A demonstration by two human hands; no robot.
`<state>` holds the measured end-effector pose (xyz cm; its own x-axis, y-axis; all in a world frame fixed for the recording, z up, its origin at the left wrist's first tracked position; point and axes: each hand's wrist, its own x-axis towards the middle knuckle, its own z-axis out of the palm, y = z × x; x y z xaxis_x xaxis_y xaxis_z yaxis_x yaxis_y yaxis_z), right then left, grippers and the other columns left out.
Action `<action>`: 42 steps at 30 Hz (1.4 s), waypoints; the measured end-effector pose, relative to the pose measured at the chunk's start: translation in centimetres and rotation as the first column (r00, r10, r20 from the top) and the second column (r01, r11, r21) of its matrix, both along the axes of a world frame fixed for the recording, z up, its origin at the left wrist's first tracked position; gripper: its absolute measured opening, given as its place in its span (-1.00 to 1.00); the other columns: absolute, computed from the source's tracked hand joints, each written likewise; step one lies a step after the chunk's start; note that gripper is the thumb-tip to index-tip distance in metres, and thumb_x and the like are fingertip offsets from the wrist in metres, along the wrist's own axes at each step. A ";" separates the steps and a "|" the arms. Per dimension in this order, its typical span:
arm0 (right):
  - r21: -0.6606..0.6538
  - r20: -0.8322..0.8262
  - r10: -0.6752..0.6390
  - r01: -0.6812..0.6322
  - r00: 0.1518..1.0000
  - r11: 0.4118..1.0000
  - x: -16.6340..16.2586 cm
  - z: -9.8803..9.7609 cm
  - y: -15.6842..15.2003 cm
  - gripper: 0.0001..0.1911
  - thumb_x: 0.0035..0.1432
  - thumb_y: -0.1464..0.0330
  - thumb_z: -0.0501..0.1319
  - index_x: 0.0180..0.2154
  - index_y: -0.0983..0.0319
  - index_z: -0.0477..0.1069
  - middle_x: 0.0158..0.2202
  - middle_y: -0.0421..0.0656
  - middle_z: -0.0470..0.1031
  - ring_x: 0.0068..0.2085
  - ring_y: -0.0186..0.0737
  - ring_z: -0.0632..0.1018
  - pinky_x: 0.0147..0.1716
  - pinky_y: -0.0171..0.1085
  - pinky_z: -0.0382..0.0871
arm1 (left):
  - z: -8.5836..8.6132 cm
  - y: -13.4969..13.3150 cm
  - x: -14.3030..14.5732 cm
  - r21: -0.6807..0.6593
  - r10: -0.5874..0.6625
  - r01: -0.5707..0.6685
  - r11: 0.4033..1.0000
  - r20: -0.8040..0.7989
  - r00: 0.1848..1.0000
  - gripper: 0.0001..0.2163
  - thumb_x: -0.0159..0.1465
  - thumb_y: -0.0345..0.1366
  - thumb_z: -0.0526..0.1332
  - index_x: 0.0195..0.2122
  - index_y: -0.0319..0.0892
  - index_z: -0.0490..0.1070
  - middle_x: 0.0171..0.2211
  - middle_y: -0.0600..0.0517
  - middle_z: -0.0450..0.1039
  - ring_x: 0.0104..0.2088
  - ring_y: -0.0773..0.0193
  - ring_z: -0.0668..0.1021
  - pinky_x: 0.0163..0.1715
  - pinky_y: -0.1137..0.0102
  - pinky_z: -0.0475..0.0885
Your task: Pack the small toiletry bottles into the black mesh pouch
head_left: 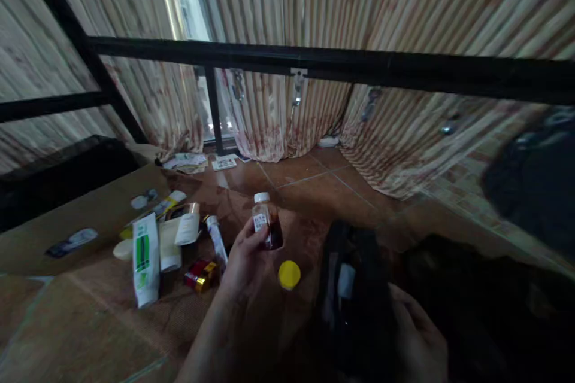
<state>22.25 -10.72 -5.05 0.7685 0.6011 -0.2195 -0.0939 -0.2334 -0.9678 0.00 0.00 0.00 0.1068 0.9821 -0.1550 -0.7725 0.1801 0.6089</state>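
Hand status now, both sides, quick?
Left hand: closed around a small clear bottle of dark liquid with a white cap.
Right hand: at the side of a black pouch; too dark to tell whether closed.

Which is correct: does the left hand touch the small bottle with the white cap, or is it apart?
Touching. The head view shows the left hand holding the white-capped bottle, with the thumb lying against it near the label.

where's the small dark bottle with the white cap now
Just left of centre in the head view, the bottle is in the left hand, pictured above the round yellow object.
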 end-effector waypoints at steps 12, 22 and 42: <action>-0.008 0.025 0.010 -0.010 1.000 1.000 0.3 -0.6 -0.2 -0.49 -0.15 0.05 0.29 -0.21 0.24 0.49 -0.20 -0.13 0.55 -0.16 -0.09 0.51 -0.33 -0.33 0.43 | 0.2 -0.4 -0.6 0.081 -0.282 0.274 0.958 0.421 0.862 -0.69 0.16 -0.24 0.11 -0.12 -0.31 0.35 -0.27 -0.09 0.36 -0.51 0.49 0.29 -0.60 0.60 0.27; -0.075 0.009 0.065 -0.064 0.998 0.995 1.1 -1.3 -0.3 -0.44 -0.21 0.02 0.31 -0.19 0.23 0.49 -0.22 -0.14 0.57 -0.16 -0.08 0.53 -0.38 -0.36 0.45 | 0.3 -0.7 -1.2 0.137 -0.357 0.331 0.934 0.443 0.822 -0.61 0.21 -0.12 0.00 -0.10 -0.33 0.29 -0.25 -0.14 0.33 -0.59 0.52 0.22 -0.75 0.63 0.19; -0.014 -0.123 0.029 -0.031 0.992 0.999 0.0 -0.6 0.1 -0.41 -0.32 0.05 0.36 -0.23 0.24 0.48 -0.28 -0.14 0.56 -0.31 -0.19 0.54 -0.44 -0.39 0.43 | -0.8 0.6 -1.3 -0.188 -0.215 0.363 0.913 0.534 0.818 -0.60 0.21 -0.06 0.04 -0.16 -0.35 0.29 -0.44 0.00 0.29 -0.50 0.42 0.39 -0.47 0.51 0.45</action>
